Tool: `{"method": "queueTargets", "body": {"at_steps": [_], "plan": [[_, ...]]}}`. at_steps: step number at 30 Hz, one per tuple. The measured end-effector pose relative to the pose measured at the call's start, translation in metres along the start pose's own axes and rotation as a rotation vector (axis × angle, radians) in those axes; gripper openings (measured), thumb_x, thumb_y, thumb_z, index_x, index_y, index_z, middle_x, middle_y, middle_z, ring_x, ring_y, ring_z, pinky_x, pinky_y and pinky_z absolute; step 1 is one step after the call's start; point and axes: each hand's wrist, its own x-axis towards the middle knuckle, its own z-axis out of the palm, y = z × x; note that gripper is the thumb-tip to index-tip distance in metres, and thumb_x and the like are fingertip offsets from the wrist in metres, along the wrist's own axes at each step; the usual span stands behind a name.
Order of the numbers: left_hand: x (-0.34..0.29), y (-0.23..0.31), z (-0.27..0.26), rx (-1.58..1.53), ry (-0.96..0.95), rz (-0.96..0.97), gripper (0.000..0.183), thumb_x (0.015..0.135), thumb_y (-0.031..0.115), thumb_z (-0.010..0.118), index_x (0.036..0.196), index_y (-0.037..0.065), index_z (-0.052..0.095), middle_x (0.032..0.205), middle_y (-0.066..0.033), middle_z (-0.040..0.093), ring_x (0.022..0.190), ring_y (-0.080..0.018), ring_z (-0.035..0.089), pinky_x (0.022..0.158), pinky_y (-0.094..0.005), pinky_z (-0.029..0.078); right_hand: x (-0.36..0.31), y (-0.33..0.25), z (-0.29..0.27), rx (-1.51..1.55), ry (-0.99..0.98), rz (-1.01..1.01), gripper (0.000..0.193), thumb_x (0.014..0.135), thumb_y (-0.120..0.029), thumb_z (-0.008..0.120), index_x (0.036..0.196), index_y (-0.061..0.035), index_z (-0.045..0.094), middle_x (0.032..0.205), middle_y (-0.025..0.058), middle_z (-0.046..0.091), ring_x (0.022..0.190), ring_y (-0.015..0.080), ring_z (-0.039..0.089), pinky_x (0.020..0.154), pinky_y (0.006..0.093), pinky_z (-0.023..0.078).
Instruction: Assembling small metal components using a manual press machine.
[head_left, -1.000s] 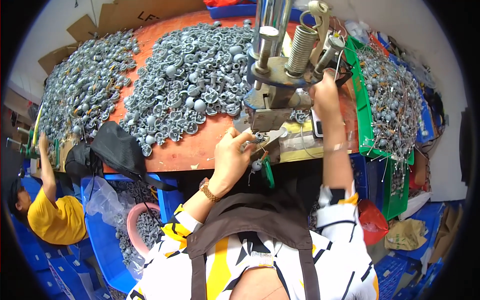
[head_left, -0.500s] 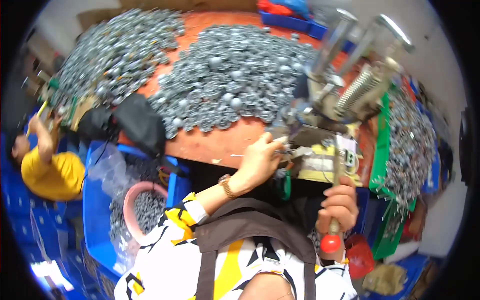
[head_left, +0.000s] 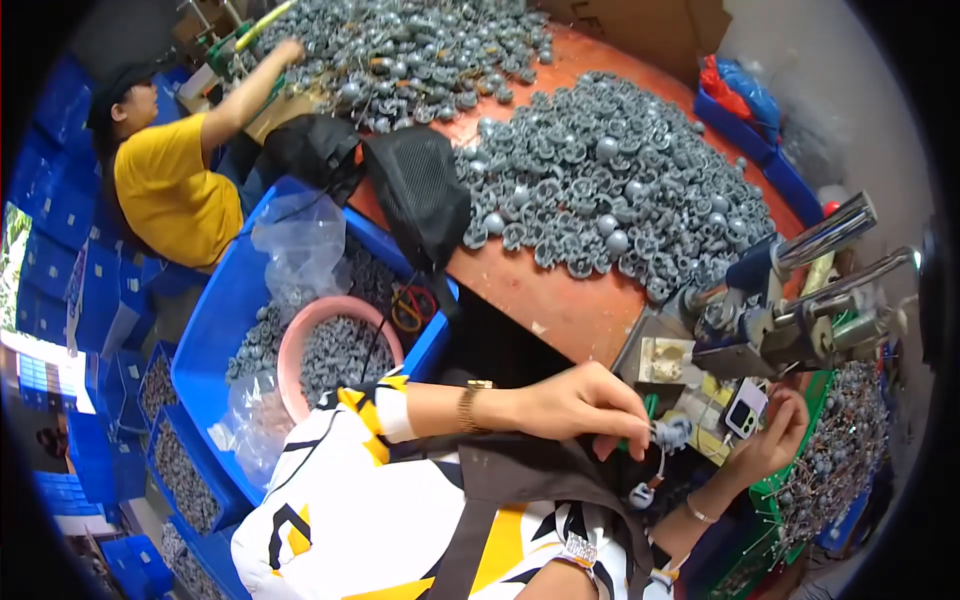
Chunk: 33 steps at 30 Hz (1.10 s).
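My left hand (head_left: 585, 405) reaches in front of the bench, its fingertips pinched on a small grey plastic part (head_left: 672, 433). A green piece (head_left: 651, 406) shows beside those fingers; what it belongs to is hidden. A small shiny ball-shaped part (head_left: 641, 495) hangs just below on a thin stem. My right hand (head_left: 776, 438) is raised by the edge of the green bin, fingers loosely bent and apart, with nothing visible in them. Between the hands, at the bench's edge, stands the metal hand press (head_left: 770, 320), its lever's red knob (head_left: 830, 208) up high.
Heaps of grey parts (head_left: 610, 180) cover the orange bench (head_left: 545, 300). A green bin (head_left: 815, 405) of stemmed parts stands right. To the left, a blue tub (head_left: 215, 330) holds a pink basin (head_left: 290, 350) and plastic bags. A co-worker in yellow (head_left: 175, 180) sits far left.
My right hand has let go of the press lever, whose knob has gone up, and moved right. My left hand has come away from the press with the grey part. The view has turned left.
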Motion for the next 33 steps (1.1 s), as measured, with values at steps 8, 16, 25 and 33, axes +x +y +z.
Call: {"method": "queueTargets", "body": {"at_steps": [8, 16, 25, 33], "plan": [[0.001, 0.122, -0.143, 0.293, 0.775, 0.415, 0.029, 0.093, 0.024, 0.054, 0.098, -0.001, 0.068, 0.094, -0.0116, 0.069, 0.080, -0.0157, 0.065, 0.068, -0.0281, 0.053, -0.057, 0.020, -0.052, -0.146, 0.067, 0.285, 0.013, 0.095, -0.009, 0.056, 0.102, 0.0001, 0.060, 0.087, 0.0025, 0.061, 0.078, 0.0091, 0.056, 0.072, 0.0231, 0.045], [-0.047, 0.197, -0.346, 0.800, 1.309, 0.295, 0.036, 0.094, 0.025, 0.057, 0.125, 0.006, 0.057, 0.110, -0.0022, 0.064, 0.090, -0.0100, 0.058, 0.072, -0.0237, 0.044, -0.060, 0.013, -0.023, -0.166, 0.036, 0.257, 0.008, 0.093, -0.004, 0.056, 0.098, 0.0008, 0.061, 0.081, 0.0024, 0.059, 0.073, 0.0088, 0.053, 0.068, 0.0221, 0.043], [0.032, 0.018, -0.196, 1.646, 0.665, 0.080, 0.032, 0.077, 0.018, 0.073, 0.105, 0.004, 0.064, 0.097, -0.0152, 0.064, 0.091, -0.0310, 0.062, 0.077, -0.0393, 0.050, -0.054, -0.002, 0.003, -0.109, -0.035, 0.320, 0.007, 0.091, -0.002, 0.058, 0.096, 0.0001, 0.061, 0.078, 0.0013, 0.061, 0.071, 0.0077, 0.057, 0.067, 0.0204, 0.045], [0.056, -0.010, -0.202, 1.790, 0.850, 0.060, 0.039, 0.075, 0.015, 0.074, 0.110, 0.006, 0.063, 0.099, -0.0130, 0.062, 0.088, -0.0320, 0.062, 0.074, -0.0391, 0.049, -0.078, 0.002, -0.037, -0.340, -0.093, 0.189, 0.006, 0.091, -0.002, 0.059, 0.096, 0.0009, 0.062, 0.081, 0.0017, 0.061, 0.071, 0.0079, 0.057, 0.064, 0.0211, 0.046]]}}
